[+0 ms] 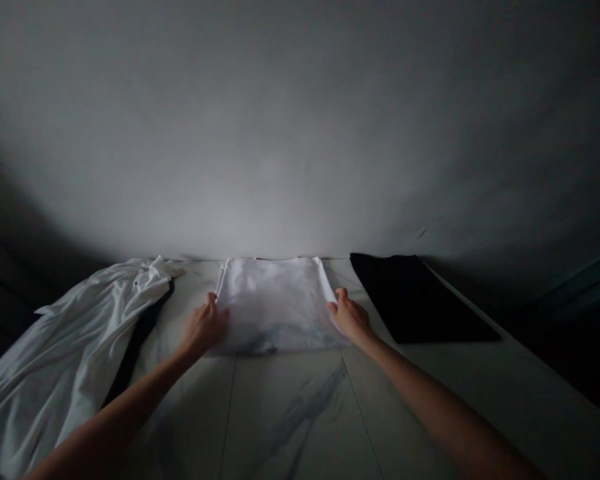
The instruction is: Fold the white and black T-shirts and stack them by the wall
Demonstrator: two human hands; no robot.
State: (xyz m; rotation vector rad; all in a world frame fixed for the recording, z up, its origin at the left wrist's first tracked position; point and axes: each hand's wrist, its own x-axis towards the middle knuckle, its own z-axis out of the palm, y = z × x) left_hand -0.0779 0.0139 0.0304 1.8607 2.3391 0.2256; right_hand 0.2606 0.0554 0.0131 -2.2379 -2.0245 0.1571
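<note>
A white garment point(275, 293), folded into a rough rectangle, lies in front of me against the wall; its exact kind does not show. My left hand point(206, 327) grips its left edge, the fingers curled over the cloth and the thumb on top. On the opposite edge, my right hand point(349, 317) holds the fabric in the same way. The near end of the cloth looks thin and slightly blurred, with a greyish pattern or the table's veining showing there. The fingertips are partly hidden by the cloth edges.
Loose, crumpled white clothing point(80, 347) spreads along the left side, with a dark cloth point(143, 333) beneath it. To the right lies a neatly folded black garment point(420, 300). The marble-patterned tabletop point(290, 413) meets a grey wall point(280, 133) at the back.
</note>
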